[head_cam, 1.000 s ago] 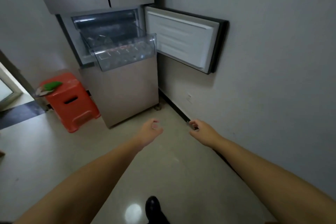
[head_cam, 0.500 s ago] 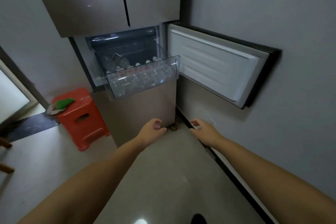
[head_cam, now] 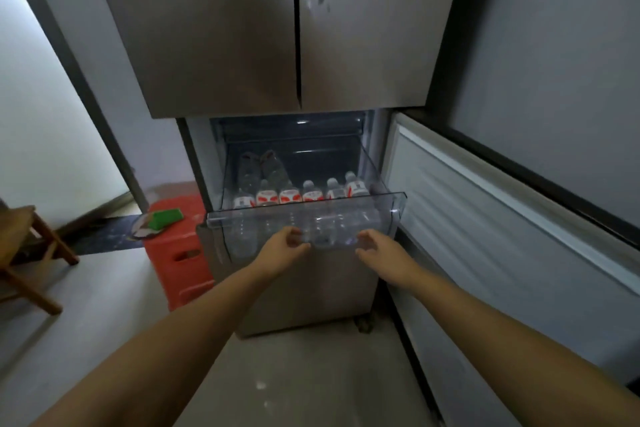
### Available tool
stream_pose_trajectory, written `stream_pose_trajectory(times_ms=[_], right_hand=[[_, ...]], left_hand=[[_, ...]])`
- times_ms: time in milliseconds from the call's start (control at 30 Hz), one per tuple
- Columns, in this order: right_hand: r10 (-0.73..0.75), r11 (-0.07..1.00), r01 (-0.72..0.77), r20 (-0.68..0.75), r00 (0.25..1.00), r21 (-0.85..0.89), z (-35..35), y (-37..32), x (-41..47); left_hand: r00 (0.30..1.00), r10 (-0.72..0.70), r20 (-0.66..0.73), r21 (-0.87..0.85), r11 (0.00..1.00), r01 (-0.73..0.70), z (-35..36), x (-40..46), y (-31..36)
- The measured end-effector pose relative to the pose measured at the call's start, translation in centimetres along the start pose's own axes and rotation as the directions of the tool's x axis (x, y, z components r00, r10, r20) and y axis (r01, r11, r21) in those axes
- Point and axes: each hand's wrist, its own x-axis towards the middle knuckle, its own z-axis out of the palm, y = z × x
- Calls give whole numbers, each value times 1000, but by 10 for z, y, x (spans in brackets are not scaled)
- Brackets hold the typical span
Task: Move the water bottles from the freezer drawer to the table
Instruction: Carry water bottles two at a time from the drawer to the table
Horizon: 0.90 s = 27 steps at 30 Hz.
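Left hand [head_cam: 282,248] and right hand [head_cam: 379,250], fingers loosely curled, holding nothing, just before the clear plastic freezer drawer [head_cam: 394,204] front edge, red-labelled water bottles [head_cam: 313,192] inside

No words or numbers can be read anywhere. The water bottles [head_cam: 313,194] in the freezer drawer [head_cam: 304,218] carry red-and-white labels (print too blurred to read).

Clear freezer drawer [head_cam: 394,206], pulled out, holds water bottles [head_cam: 313,191].

Red stool [head_cam: 180,253] w/ green item [head_cam: 166,218]; wooden chair [head_cam: 24,253].
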Motion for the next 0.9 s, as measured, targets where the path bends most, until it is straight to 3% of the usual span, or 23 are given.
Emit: stream_pose_trajectory(times_ms=[267, 467, 700, 900], right_hand=[[-164, 986, 164, -11, 986, 9, -16, -31, 111], [-220, 974, 219, 22, 975, 56, 9, -58, 182], [-87, 996, 86, 115, 990, 11, 32, -74, 285], [94, 996, -87, 281, 955, -37, 71, -96, 347]], left_hand=[[993, -21, -115, -139, 990, 5, -18, 69, 31], [974, -133, -184, -90, 989, 118, -52, 143, 17], [895, -262, -361, 104, 943, 317, -95, 245, -32], [851, -458, -258, 171, 845, 507, -107, 308, -67]])
